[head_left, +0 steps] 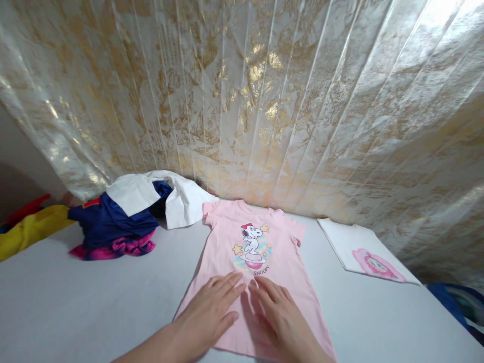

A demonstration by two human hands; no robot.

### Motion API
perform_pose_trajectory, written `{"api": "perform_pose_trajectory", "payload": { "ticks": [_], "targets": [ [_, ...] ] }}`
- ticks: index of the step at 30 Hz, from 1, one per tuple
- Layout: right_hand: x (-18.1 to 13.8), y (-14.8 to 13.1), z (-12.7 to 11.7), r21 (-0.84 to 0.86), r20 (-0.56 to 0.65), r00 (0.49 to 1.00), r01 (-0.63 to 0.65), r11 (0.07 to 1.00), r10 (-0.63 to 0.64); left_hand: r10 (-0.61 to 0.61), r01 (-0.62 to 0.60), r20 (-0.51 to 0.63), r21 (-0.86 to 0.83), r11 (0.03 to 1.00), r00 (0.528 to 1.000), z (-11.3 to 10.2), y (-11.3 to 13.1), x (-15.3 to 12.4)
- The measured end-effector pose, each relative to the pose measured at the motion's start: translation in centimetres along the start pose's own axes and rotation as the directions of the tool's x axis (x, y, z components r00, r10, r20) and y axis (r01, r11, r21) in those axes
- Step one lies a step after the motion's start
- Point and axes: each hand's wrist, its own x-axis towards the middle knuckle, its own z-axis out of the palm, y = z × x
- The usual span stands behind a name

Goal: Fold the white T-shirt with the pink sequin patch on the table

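Observation:
A pink short-sleeved shirt (227, 237) lies spread out on the white tabletop, its neck toward the curtain. Its chest carries a printed white cartoon dog on a planet, with stars and the word SNOOPY. On the left lower half of the shirt rests my left hand (207, 310), fingers stretched out and pointing forward. Beside it, my right hand (278, 312) is over the lower middle of the same shirt, its fingers extended and slightly bent. Neither hand grips the cloth. Part of the shirt's lower area is hidden under the hands.
To the left sits a heap of navy and pink clothing (113, 227) with a white garment (185, 199) over it; yellow cloth (36, 227) lies farther left. A folded white shirt (351, 242) with a pink print is at right. A gold-patterned curtain (242, 101) hangs behind the table (378, 322).

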Motion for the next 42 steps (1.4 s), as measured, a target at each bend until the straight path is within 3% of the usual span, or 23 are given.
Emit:
{"api": "perform_pose_trajectory", "payload": {
  "ticks": [2, 5, 7, 9, 12, 14, 16, 19, 21, 23, 25, 28, 33, 35, 39, 42],
  "targets": [
    [1.4, 1.0, 1.1, -0.039, 0.018, 0.995, -0.095, 0.995, 0.096, -0.029, 0.029, 0.050, 0.015, 0.999, 0.998, 0.3, -0.5, 0.8],
    [2.0, 3.5, 2.2, -0.132, 0.022, 0.938, -0.339, 0.931, 0.345, -0.034, 0.032, 0.073, 0.027, 0.999, 0.997, 0.4, -1.3, 1.1],
    [1.8, 3.7, 2.6, -0.140, 0.035, 0.922, -0.379, 0.915, 0.387, -0.032, 0.030, 0.041, 0.049, 0.998, 0.999, 0.6, -1.7, 1.0],
    [1.3, 2.1, 3.0, -0.081, 0.068, 0.962, -0.258, 0.963, 0.264, -0.056, 0.058, -0.021, 0.097, 0.994, 0.998, 1.1, -1.9, 1.0],
    [1.0, -0.8, 3.6, 0.057, 0.114, 0.992, 0.054, 0.997, -0.060, -0.085, 0.103, -0.104, 0.180, 0.978, 0.991, 2.0, -2.1, 1.0],
    [1.4, -0.7, 3.7, 0.074, 0.115, 0.989, 0.082, 0.994, -0.090, -0.088, 0.116, -0.137, 0.211, 0.971, 0.987, 2.3, -2.1, 1.0],
    [1.8, 1.7, 3.4, 0.002, 0.079, 0.992, -0.094, 0.996, 0.093, -0.107, 0.139, -0.152, 0.213, 0.967, 0.982, 2.3, -2.1, 0.8],
    [1.6, 6.8, 2.7, -0.147, -0.008, 0.902, -0.428, 0.892, 0.432, -0.159, 0.184, -0.144, 0.185, 0.965, 0.977, 2.3, -2.3, 0.1],
    [0.6, 8.8, 2.7, -0.172, -0.024, 0.895, -0.442, 0.880, 0.445, -0.184, 0.204, -0.129, 0.162, 0.965, 0.974, 2.5, -2.5, -0.6],
    [-0.8, 9.2, 3.0, -0.162, -0.027, 0.924, -0.380, 0.911, 0.380, -0.199, 0.211, -0.092, 0.142, 0.967, 0.976, 2.8, -2.6, -1.2],
    [-1.9, 8.3, 3.5, -0.122, -0.001, 0.961, -0.276, 0.953, 0.278, -0.172, 0.174, -0.032, 0.118, 0.978, 0.985, 2.7, -2.3, -1.3],
    [-1.4, 6.5, 3.7, -0.004, 0.046, 0.992, -0.113, 0.994, 0.113, -0.029, 0.028, 0.052, 0.034, 0.999, 0.998, 1.9, -0.9, 0.3],
    [3.7, 7.1, 3.2, 0.117, -0.020, 0.998, -0.053, 0.992, 0.056, 0.097, -0.082, 0.153, -0.099, 0.992, 0.984, 0.8, 1.1, 5.0],
    [5.9, 9.1, 2.8, 0.041, 0.002, 0.996, -0.089, 0.995, 0.089, 0.159, -0.146, 0.152, -0.097, 0.985, 0.975, 1.5, 0.9, 6.0],
    [8.9, 13.4, 1.2, -0.162, -0.036, 0.936, -0.351, 0.922, 0.350, 0.256, -0.258, 0.056, 0.032, 0.966, 0.965, 4.1, -0.5, 6.0],
    [9.8, 12.1, 1.0, -0.159, -0.025, 0.937, -0.347, 0.924, 0.348, 0.298, -0.294, -0.015, 0.117, 0.949, 0.954, 6.5, -1.0, 5.3]
  ]
}}
